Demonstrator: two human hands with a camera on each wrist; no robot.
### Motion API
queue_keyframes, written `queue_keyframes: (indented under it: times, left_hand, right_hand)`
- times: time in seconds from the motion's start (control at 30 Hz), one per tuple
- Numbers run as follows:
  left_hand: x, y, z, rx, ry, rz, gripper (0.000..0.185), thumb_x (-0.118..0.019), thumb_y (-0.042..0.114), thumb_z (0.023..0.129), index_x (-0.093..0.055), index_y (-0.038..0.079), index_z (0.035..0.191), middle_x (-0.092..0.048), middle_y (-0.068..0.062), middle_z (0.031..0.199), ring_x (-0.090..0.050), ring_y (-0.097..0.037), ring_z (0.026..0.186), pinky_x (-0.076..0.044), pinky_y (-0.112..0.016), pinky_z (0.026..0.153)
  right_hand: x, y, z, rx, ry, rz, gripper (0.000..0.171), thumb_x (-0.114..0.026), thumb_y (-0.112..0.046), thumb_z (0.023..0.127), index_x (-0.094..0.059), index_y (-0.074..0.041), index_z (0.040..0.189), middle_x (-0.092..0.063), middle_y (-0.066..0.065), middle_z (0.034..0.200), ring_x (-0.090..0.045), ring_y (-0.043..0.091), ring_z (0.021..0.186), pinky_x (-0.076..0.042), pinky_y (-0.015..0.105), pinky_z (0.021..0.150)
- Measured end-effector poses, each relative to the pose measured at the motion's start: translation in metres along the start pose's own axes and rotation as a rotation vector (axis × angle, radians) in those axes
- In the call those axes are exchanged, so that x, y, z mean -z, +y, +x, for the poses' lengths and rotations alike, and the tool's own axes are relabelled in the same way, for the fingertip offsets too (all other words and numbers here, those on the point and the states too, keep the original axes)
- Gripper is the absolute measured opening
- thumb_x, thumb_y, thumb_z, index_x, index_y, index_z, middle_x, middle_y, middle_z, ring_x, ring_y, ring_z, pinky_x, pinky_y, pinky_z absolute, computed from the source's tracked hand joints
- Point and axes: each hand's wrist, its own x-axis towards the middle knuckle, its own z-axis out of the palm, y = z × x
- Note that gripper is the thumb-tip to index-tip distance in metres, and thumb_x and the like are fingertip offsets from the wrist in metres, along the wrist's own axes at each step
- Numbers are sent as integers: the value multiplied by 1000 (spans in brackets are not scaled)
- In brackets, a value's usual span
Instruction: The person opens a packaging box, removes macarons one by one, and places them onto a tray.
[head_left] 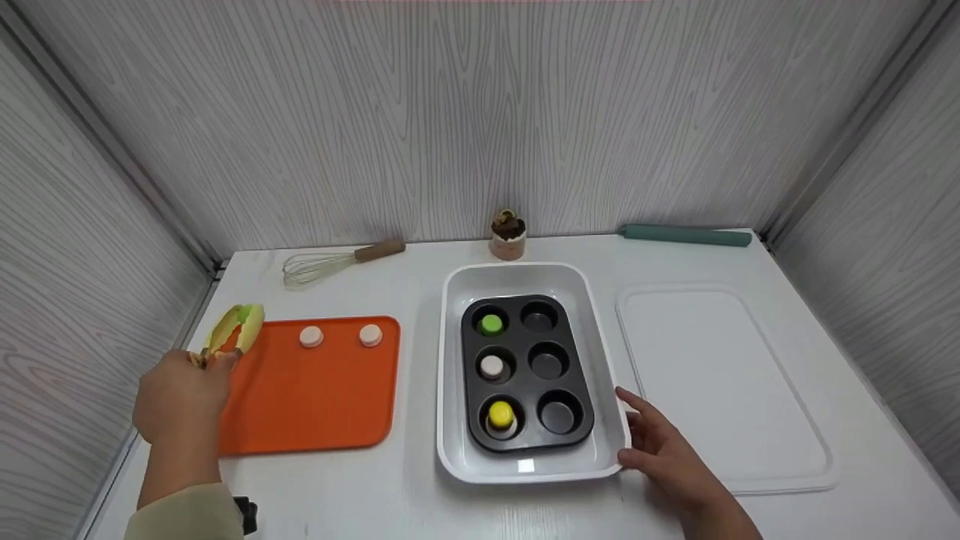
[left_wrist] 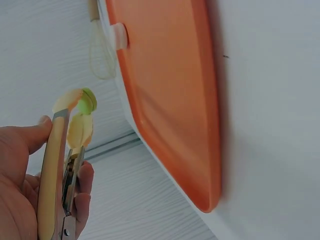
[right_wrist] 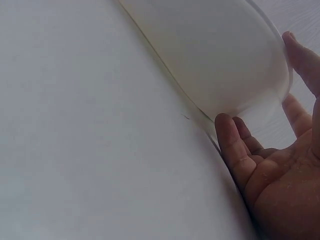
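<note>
Left hand [head_left: 180,397]: gripping yellow tongs [left_wrist: 60,170], whose tips are pinching a green piece [left_wrist: 88,101] beyond its fingers, over the orange mat's [head_left: 315,397] far-left corner.
Right hand [head_left: 664,450]: fingers relaxed, steadying the white tray's [head_left: 611,420] near corner (muffin pan [head_left: 525,371] sitting inside).
Risk: the piece is looking barely held; any easing of the squeeze could be dropping it onto the tabletop [head_left: 420,502].

whisk [left_wrist: 101,52] half hidden behind orange tray [left_wrist: 172,100], tongs [left_wrist: 60,175] cut off below
</note>
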Motion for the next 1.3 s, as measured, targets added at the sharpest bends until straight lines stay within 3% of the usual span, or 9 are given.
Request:
queue_keyframes:
  times: [0.23, 0.43, 0.7, 0.87, 1.1, 1.3]
  left_hand:
    - [-7, -4, 8, 37, -64, 27, 72, -63, 54, 101, -56, -12, 128, -66, -26, 97, -60, -35, 71, -49, -44, 54]
    - [-13, -5, 10, 40, -80, 47, 71, -63, 53, 101, -56, -13, 128, -66, -27, 97, -61, -37, 74, -50, -45, 55]
    - [-16, -9, 13, 42, -87, 59, 70, -62, 51, 102, -54, -15, 126, -63, -25, 95, -60, -37, 76, -50, -44, 57]
    - [-18, -15, 13, 52, -103, 64, 72, -62, 52, 103, -53, -15, 127, -63, -25, 94, -59, -35, 74, -50, -43, 57]
    - [-20, -20, 12, 67, -114, 59, 74, -63, 55, 102, -53, -15, 126, -62, -23, 93, -59, -35, 74, -50, -42, 58]
    - [-18, -17, 9, 102, -120, 32, 82, -64, 61, 99, -52, -16, 123, -60, -22, 91, -61, -34, 74, -52, -40, 58]
  right_hand:
    - [4, -2, -3, 70, -25, -22, 82, -65, 12, 97, -28, -10, 167, -49, 31, 144, -63, 25, 123, -56, 33, 98]
    - [9, -4, -6, 127, -66, -2, 82, -61, 15, 98, -27, -10, 167, -52, 28, 140, -64, 23, 120, -56, 32, 96]
    - [6, -4, -5, 74, -20, -40, 83, -64, 13, 97, -27, -10, 167, -51, 29, 142, -64, 24, 122, -56, 32, 97]
    - [5, -1, -4, 87, -37, -16, 82, -64, 14, 97, -27, -8, 167, -49, 32, 143, -64, 26, 123, -56, 34, 97]
    - [2, -2, -1, -7, 3, -19, 87, -68, 12, 95, -20, -4, 167, -45, 35, 147, -63, 25, 124, -57, 35, 97]
    - [3, 1, 0, 37, -43, -3, 85, -65, 14, 96, -21, -5, 167, -47, 33, 144, -63, 24, 122, -56, 34, 97]
